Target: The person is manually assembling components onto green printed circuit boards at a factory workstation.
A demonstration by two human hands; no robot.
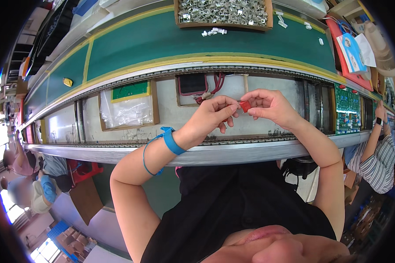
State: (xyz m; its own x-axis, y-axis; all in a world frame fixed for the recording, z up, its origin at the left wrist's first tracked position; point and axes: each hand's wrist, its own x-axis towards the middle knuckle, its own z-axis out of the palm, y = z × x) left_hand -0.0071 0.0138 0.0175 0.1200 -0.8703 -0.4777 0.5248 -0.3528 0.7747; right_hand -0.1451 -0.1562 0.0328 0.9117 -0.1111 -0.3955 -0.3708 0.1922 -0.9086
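Over the conveyor (232, 153), right hand (271, 105) apparently pinches red piece (245, 106).

Green bench (136, 46) open left of parts box (226, 28); 2 cartons (156, 103) obstruct conveyor (169, 118).

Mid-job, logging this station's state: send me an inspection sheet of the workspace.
Surface: green bench top with yellow tape, beyond metal rails.
Job's things: small red piece; finer details unclear.
Clutter: loose white pieces just in front of a box of metallic parts.
Hands: right hand pinches the red piece; left hand has fingertips at its edge, grip unclear.
Cables: dark red cables beyond the left hand.
Surroundings: circuit boards at right; co-workers both sides.
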